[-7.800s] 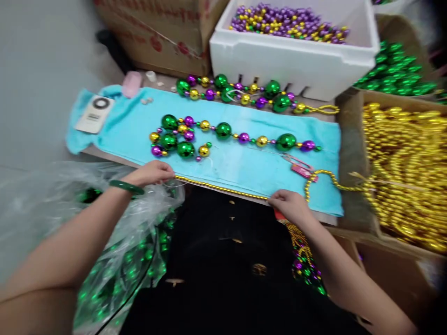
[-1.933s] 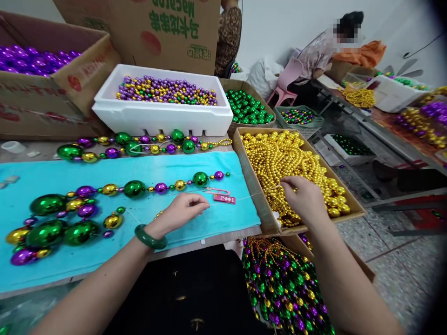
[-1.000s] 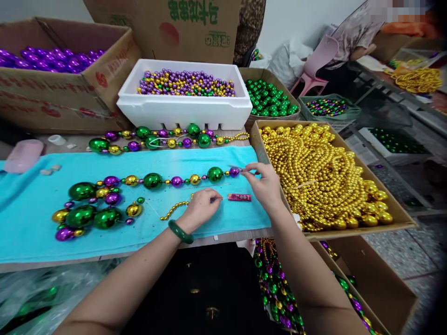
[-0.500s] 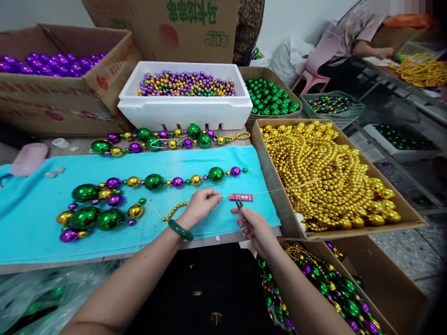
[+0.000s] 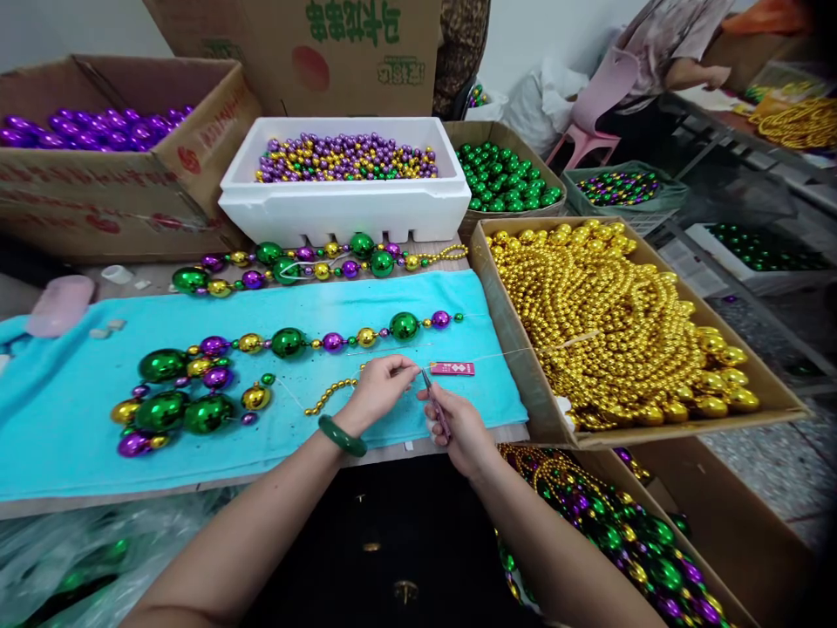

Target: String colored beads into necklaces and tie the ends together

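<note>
My left hand (image 5: 384, 384), with a green bangle (image 5: 343, 435) on the wrist, pinches a thin string above the blue towel (image 5: 261, 301). In my right hand (image 5: 454, 423) is a pair of small scissors or snips (image 5: 437, 403), its tip close to my left fingertips. A pink tag (image 5: 451, 369) lies just right of the tip. Short gold beads (image 5: 327, 394) trail from under my left hand. A strand of green, purple and gold beads (image 5: 288, 342) lies across the towel, bunched at the left.
A carton of gold bead strings (image 5: 588, 323) stands at the right. Behind the towel are a white foam box (image 5: 346, 209), a carton of purple beads (image 5: 98, 196) and green beads (image 5: 503, 179). A person's hand (image 5: 712, 76) shows at the far right.
My right hand has moved left, bringing the tool's tip from over the pink tag to my left fingertips. The view has shifted slightly.
</note>
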`<action>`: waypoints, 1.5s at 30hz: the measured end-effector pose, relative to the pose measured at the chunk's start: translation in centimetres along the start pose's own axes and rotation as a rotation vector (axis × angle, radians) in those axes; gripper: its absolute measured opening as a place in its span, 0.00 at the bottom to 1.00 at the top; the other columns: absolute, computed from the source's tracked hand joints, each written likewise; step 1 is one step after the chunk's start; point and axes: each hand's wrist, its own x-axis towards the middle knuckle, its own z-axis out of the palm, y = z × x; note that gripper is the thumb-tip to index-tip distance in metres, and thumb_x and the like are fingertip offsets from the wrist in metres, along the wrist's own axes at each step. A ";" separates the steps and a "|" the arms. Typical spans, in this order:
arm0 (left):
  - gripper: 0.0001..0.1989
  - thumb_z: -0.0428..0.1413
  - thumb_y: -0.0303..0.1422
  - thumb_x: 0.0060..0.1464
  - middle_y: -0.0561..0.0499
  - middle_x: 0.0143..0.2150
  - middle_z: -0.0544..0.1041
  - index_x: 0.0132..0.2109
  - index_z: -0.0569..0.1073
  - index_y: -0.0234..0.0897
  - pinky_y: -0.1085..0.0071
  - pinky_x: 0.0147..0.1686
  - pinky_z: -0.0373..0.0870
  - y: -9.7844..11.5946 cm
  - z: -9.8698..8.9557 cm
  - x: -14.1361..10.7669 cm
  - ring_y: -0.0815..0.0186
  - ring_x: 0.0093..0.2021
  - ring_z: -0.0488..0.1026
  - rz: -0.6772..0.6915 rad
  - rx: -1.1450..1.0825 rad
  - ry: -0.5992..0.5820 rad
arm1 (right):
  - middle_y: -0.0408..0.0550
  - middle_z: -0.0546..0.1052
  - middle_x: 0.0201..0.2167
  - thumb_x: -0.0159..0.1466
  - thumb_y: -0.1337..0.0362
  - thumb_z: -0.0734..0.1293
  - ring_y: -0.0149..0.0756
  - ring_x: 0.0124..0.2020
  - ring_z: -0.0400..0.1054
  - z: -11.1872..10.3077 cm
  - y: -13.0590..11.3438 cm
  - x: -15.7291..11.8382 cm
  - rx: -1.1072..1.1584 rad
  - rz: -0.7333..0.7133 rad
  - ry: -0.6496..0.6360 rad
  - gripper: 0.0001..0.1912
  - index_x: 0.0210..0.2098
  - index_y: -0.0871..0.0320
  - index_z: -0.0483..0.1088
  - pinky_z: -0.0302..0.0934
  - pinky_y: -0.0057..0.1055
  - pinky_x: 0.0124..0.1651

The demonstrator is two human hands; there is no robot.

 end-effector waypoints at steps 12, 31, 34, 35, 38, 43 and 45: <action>0.12 0.50 0.36 0.53 0.53 0.25 0.73 0.31 0.76 0.35 0.74 0.27 0.60 0.4 0.3 -0.4 0.69 0.26 0.66 0.115 0.191 0.046 | 0.34 0.58 0.16 0.48 0.48 0.70 0.18 0.13 0.45 0.5 0.0 0.4 0.013 -0.038 0.042 0.22 0.30 0.61 0.66 0.34 0.19 0.14; 0.07 0.56 0.35 0.51 0.49 0.39 0.79 0.32 0.78 0.40 0.62 0.48 0.66 2.2 -4.2 -1.5 0.62 0.44 0.72 0.326 0.204 0.325 | 0.55 0.74 0.42 0.64 0.64 0.57 0.45 0.45 0.64 -1.8 -5.4 2.3 -1.581 -0.888 0.483 0.16 0.43 0.60 0.73 0.57 0.37 0.48; 0.09 0.56 0.37 0.51 0.50 0.30 0.78 0.33 0.77 0.37 0.70 0.33 0.70 4.3 -6.6 -2.5 0.66 0.33 0.73 0.244 0.018 0.290 | 0.55 0.72 0.43 0.63 0.71 0.55 0.42 0.44 0.66 -1.8 -9.2 4.9 -1.708 -0.748 0.557 0.18 0.44 0.60 0.73 0.58 0.33 0.45; 0.09 0.56 0.37 0.51 0.50 0.28 0.77 0.33 0.77 0.36 0.72 0.28 0.69 5.0 -7.4 -2.9 0.68 0.29 0.72 0.230 -0.038 0.289 | 0.55 0.71 0.44 0.62 0.72 0.55 0.41 0.44 0.66 -1.7 -10.2 5.9 -1.758 -0.673 0.569 0.18 0.45 0.59 0.73 0.58 0.32 0.43; 0.09 0.57 0.36 0.51 0.51 0.26 0.76 0.34 0.76 0.36 0.76 0.23 0.66 7.0 -9.5 -4.1 0.71 0.25 0.71 0.270 -0.152 0.327 | 0.56 0.71 0.45 0.59 0.73 0.57 0.41 0.41 0.68 -1.5 -11.9 8.3 -1.858 -0.466 0.554 0.20 0.47 0.57 0.72 0.58 0.31 0.38; 0.08 0.57 0.36 0.52 0.51 0.26 0.76 0.36 0.76 0.37 0.76 0.23 0.67 8.4 -12.1 -6.2 0.72 0.26 0.72 0.331 -0.166 0.358 | 0.57 0.72 0.43 0.58 0.71 0.59 0.44 0.41 0.69 -2.0 -12.8 10.5 -1.869 -0.388 0.478 0.16 0.42 0.59 0.73 0.56 0.31 0.34; 0.08 0.56 0.37 0.53 0.52 0.27 0.75 0.37 0.76 0.38 0.75 0.24 0.68 8.5 -13.0 -6.9 0.71 0.27 0.73 0.343 -0.161 0.370 | 0.56 0.74 0.42 0.58 0.70 0.60 0.42 0.40 0.68 -2.5 -13.3 11.0 -1.830 -0.344 0.442 0.14 0.40 0.58 0.73 0.55 0.31 0.34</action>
